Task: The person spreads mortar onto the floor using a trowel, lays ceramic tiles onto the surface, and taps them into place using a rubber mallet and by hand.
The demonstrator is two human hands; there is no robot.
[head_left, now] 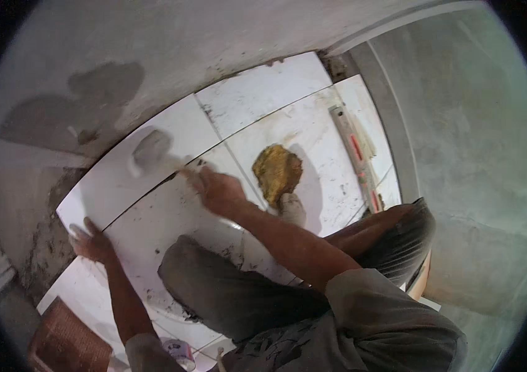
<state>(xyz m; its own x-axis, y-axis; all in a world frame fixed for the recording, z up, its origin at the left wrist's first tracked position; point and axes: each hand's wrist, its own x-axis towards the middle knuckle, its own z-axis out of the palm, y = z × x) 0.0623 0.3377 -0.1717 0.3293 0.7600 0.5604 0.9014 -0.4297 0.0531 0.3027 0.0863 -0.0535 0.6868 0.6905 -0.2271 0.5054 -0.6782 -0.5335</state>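
Note:
My right hand (pixel 219 193) is closed round the handle of what looks like a mallet (pixel 152 150). Its pale grey head is smeared by motion above a white floor tile (pixel 180 127) beside the wall. At that tile's left end, my left hand (pixel 94 243) rests near the corner, fingers apart and holding nothing. A dark joint (pixel 146 197) runs between this tile and the one nearer me. To the right of my right hand, a rough yellow-brown sponge (pixel 277 175) lies on another tile, touching or close to my foot (pixel 292 209).
A grey spirit level (pixel 355 158) with red parts lies on the tiles at right. Grey walls (pixel 214 31) bound the far side and right (pixel 468 136). A reddish-brown slab or box (pixel 68 340) and a printed tub (pixel 178 352) stand at lower left. Dirt crumbs dot the tiles.

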